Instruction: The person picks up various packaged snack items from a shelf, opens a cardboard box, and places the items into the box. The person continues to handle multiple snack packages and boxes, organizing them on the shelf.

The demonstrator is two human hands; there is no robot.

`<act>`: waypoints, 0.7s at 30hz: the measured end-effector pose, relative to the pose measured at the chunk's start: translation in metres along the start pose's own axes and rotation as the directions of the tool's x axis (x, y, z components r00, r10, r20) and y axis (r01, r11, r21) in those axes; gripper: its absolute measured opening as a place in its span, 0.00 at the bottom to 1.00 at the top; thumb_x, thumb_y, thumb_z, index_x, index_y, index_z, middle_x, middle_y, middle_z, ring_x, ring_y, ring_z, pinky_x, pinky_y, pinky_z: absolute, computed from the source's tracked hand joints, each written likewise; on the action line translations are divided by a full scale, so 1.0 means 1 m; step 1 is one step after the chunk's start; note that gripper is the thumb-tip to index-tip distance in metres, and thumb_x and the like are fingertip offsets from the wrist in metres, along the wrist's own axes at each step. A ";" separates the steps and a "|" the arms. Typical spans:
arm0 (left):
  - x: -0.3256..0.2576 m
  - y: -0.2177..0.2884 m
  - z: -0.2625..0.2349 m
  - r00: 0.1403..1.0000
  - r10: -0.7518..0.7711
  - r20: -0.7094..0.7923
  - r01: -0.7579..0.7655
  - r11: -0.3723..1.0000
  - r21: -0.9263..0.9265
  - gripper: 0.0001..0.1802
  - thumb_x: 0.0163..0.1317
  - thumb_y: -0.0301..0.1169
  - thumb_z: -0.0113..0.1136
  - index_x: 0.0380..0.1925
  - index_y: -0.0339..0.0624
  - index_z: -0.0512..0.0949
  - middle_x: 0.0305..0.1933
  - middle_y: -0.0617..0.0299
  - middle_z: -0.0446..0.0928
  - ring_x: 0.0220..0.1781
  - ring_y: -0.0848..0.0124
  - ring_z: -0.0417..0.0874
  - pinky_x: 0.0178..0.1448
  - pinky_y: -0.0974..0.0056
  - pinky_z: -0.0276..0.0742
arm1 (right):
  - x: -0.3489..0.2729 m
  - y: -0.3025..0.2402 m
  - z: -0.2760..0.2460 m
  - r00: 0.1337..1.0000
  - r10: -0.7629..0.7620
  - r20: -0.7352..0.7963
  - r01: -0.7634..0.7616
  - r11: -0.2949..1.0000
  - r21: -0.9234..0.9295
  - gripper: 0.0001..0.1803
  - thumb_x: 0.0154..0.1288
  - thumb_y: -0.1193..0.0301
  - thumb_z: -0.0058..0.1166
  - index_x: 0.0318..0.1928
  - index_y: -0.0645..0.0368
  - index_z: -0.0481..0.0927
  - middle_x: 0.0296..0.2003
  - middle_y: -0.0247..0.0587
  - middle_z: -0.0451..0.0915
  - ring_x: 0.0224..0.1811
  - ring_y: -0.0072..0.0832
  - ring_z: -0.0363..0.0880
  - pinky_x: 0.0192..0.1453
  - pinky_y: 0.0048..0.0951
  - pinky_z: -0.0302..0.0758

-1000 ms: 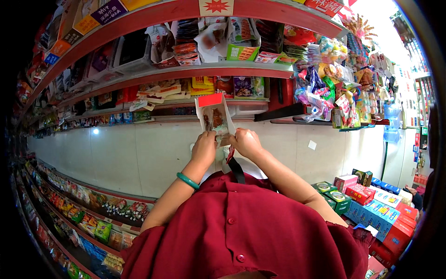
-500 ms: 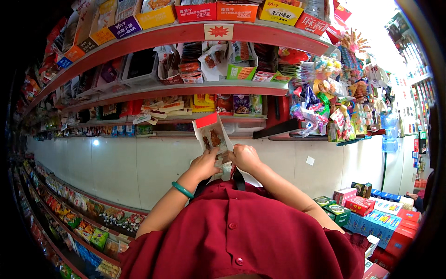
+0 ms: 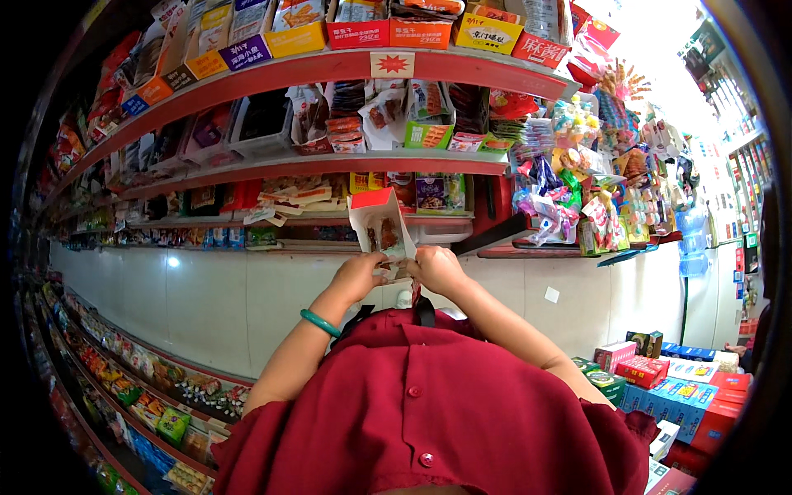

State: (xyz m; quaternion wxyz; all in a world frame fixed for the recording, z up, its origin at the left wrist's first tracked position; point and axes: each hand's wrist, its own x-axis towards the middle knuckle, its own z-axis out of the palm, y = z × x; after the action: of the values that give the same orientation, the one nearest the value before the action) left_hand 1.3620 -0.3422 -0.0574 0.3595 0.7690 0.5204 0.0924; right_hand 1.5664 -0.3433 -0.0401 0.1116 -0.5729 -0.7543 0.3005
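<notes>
A small open display box (image 3: 373, 200) with a red flap at its far end is held up in front of my body. Brown snack packets (image 3: 386, 236) in clear wrapping lie inside it. My left hand (image 3: 360, 275), with a green bangle at the wrist, is closed at the box's near left edge, thumb and fingers pinching there. On the near right corner my right hand (image 3: 437, 269) is closed in a fist-like grip. The palms hide the lower end of the box.
Shelves with a red edge (image 3: 330, 66) carry several snack boxes ahead. Hanging toys and sweets (image 3: 577, 181) are at the right. A low rack of packets (image 3: 173, 422) runs along the left. Stacked cartons (image 3: 676, 396) stand at the lower right. A white paper scrap (image 3: 552, 294) lies on the tiled floor.
My left fingers have drawn back from inside the box to its near left edge. The box is tilted a little more upright, and the whole view has shifted slightly.
</notes>
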 end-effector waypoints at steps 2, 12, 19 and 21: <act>-0.002 0.002 -0.001 1.000 -0.010 0.011 0.010 1.000 0.010 0.20 0.49 0.32 0.63 0.44 0.44 0.73 0.38 0.50 0.78 0.44 0.51 0.78 0.45 0.53 0.76 | -0.003 -0.006 -0.007 1.000 -0.001 0.016 0.001 1.000 0.005 0.18 0.55 0.61 0.48 0.24 0.65 0.77 0.26 0.58 0.78 0.31 0.54 0.77 0.41 0.49 0.73; -0.012 0.024 -0.007 0.949 0.021 -0.315 0.063 0.966 0.252 0.19 0.51 0.32 0.63 0.44 0.44 0.71 0.42 0.54 0.75 0.41 0.54 0.79 0.40 0.54 0.75 | 0.000 -0.013 -0.017 1.000 0.004 -0.010 -0.005 1.000 -0.019 0.21 0.55 0.58 0.49 0.22 0.67 0.76 0.24 0.61 0.76 0.32 0.55 0.77 0.41 0.49 0.73; -0.038 0.025 -0.020 0.756 0.114 -0.644 -0.093 0.993 0.067 0.21 0.51 0.31 0.63 0.45 0.41 0.70 0.45 0.53 0.71 0.41 0.58 0.77 0.43 0.59 0.75 | 0.006 -0.024 -0.035 1.000 0.012 -0.026 -0.010 0.997 0.070 0.23 0.54 0.58 0.53 0.19 0.69 0.75 0.22 0.62 0.74 0.29 0.55 0.76 0.36 0.47 0.72; -0.039 0.013 -0.013 0.722 -0.146 -0.676 -0.094 0.948 -0.305 0.24 0.54 0.33 0.63 0.49 0.40 0.66 0.49 0.56 0.70 0.46 0.63 0.74 0.49 0.62 0.73 | 0.008 -0.028 -0.039 0.999 -0.041 -0.001 0.041 0.997 0.068 0.23 0.54 0.59 0.52 0.19 0.70 0.74 0.22 0.62 0.74 0.29 0.56 0.75 0.35 0.46 0.72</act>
State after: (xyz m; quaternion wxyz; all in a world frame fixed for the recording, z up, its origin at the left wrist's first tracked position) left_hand 1.3476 -0.3725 -0.0301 0.2598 0.6029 0.6056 0.4498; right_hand 1.5611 -0.3273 0.0060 0.1367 -0.5533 -0.7552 0.3238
